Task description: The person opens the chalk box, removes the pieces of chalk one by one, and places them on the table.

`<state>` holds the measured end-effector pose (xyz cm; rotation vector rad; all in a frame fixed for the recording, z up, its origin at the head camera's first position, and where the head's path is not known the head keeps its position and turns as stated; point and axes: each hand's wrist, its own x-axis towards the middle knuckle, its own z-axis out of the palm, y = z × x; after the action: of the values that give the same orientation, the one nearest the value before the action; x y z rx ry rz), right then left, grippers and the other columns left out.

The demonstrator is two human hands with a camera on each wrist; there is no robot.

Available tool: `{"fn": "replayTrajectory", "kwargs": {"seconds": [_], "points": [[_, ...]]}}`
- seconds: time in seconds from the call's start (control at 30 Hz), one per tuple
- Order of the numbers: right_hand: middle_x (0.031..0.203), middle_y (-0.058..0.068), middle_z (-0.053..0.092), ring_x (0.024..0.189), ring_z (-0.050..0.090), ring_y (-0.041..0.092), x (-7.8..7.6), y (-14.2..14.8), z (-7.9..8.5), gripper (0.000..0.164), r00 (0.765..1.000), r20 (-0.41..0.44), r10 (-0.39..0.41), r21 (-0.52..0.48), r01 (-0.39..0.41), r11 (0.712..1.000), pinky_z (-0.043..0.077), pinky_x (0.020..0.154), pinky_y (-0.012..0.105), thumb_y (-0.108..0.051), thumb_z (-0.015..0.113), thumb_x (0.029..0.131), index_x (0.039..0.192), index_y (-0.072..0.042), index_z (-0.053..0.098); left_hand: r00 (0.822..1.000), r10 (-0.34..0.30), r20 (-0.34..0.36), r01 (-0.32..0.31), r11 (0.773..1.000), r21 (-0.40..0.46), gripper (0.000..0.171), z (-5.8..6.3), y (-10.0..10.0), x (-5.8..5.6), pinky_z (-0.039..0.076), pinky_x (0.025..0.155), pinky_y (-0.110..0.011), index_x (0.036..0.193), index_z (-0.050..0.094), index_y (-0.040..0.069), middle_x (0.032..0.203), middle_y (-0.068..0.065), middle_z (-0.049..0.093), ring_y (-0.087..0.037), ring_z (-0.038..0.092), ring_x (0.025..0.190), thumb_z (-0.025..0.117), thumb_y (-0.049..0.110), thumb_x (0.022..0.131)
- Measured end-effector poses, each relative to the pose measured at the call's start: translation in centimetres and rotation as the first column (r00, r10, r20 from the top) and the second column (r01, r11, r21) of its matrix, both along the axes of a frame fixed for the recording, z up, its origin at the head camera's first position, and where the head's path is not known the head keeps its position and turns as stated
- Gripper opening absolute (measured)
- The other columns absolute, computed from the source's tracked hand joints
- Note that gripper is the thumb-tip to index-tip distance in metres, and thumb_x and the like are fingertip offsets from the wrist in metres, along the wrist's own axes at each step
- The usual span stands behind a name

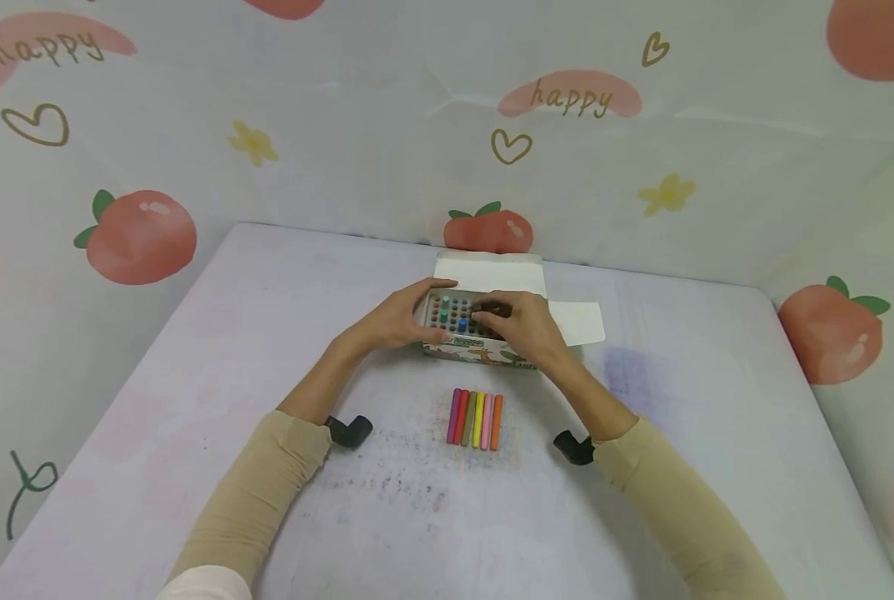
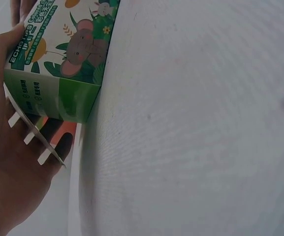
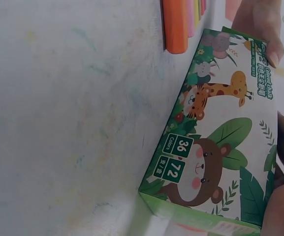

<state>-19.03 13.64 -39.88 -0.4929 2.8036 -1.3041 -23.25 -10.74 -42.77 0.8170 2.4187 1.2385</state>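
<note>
A printed chalk box (image 1: pixel 480 353) stands on the table with its lid open and a tray of round holes on top. Two green chalk sticks (image 1: pixel 444 316) and a blue chalk stick (image 1: pixel 463 325) rise from the tray's left part. My left hand (image 1: pixel 397 321) grips the box's left end, thumb at the front and fingers behind. Over the tray's right half, my right hand (image 1: pixel 525 327) has thumb and fingertips bent together at the holes; I cannot tell whether they pinch a stick. In the right wrist view, animals cover the box front (image 3: pixel 201 162).
Several chalk sticks (image 1: pixel 477 420) lie side by side in front of the box, purple through orange. The box's white lid (image 1: pixel 491 271) leans back and a white side flap (image 1: pixel 577 323) sticks out right. Chalk smudges mark the table (image 1: pixel 387 517). A printed cloth (image 1: pixel 372 150) hangs behind.
</note>
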Motion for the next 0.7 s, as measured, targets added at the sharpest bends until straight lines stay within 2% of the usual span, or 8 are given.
{"fn": "replayTrajectory", "kwargs": {"seconds": [0.17,0.3,0.4,0.53,0.7], "points": [[0.098,0.005,0.074,0.082,0.066,0.017,0.4,0.1,-0.4,0.023,0.995,-0.097,-0.036,-0.118,0.024,0.993,0.052,0.070,0.033,-0.021,0.073,0.092,0.112,-0.010,0.075,1.000,-0.001,-0.003,0.001,1.000,-0.001,0.083,0.1,-0.1,0.2,0.044,0.087,-0.042,0.152,0.038,0.024,0.121,-0.006,0.057,-0.023,0.054,0.100,0.082,0.032,0.082],[0.098,0.006,0.074,0.086,0.067,0.016,0.6,0.2,-0.7,0.022,0.980,-0.188,-0.070,-0.215,0.029,0.976,0.052,0.071,0.027,-0.019,0.072,0.093,0.112,-0.008,0.075,1.000,-0.002,-0.003,0.002,1.000,0.001,0.083,0.3,-0.2,0.3,0.044,0.087,-0.041,0.152,0.037,0.024,0.121,-0.006,0.057,-0.023,0.054,0.100,0.082,0.032,0.082],[0.097,0.007,0.074,0.084,0.067,0.017,0.7,0.2,-0.7,0.022,0.971,-0.220,-0.091,-0.261,0.032,0.965,0.050,0.069,0.022,-0.017,0.072,0.093,0.112,-0.007,0.075,1.000,-0.003,-0.008,0.003,1.000,0.003,0.084,0.3,-0.2,0.4,0.044,0.088,-0.042,0.152,0.037,0.025,0.121,-0.006,0.057,-0.023,0.054,0.100,0.082,0.033,0.082],[0.095,0.010,0.073,0.081,0.066,0.021,0.9,0.1,-0.7,0.024,0.972,-0.211,-0.105,-0.321,0.032,0.946,0.050,0.065,0.021,-0.015,0.072,0.093,0.113,-0.002,0.073,1.000,-0.004,-0.017,0.004,1.000,-0.001,0.084,0.2,-0.2,0.3,0.043,0.088,-0.042,0.152,0.037,0.025,0.121,-0.005,0.057,-0.022,0.054,0.100,0.082,0.033,0.082],[0.096,0.015,0.071,0.083,0.067,0.027,1.5,0.2,-0.1,0.025,0.984,-0.140,-0.106,-0.437,0.034,0.899,0.055,0.067,0.028,-0.008,0.070,0.093,0.115,0.003,0.069,1.000,-0.005,-0.015,0.005,1.000,0.001,0.083,0.1,-0.3,0.4,0.043,0.090,-0.042,0.152,0.038,0.025,0.120,-0.005,0.057,-0.022,0.054,0.101,0.082,0.033,0.082]]}}
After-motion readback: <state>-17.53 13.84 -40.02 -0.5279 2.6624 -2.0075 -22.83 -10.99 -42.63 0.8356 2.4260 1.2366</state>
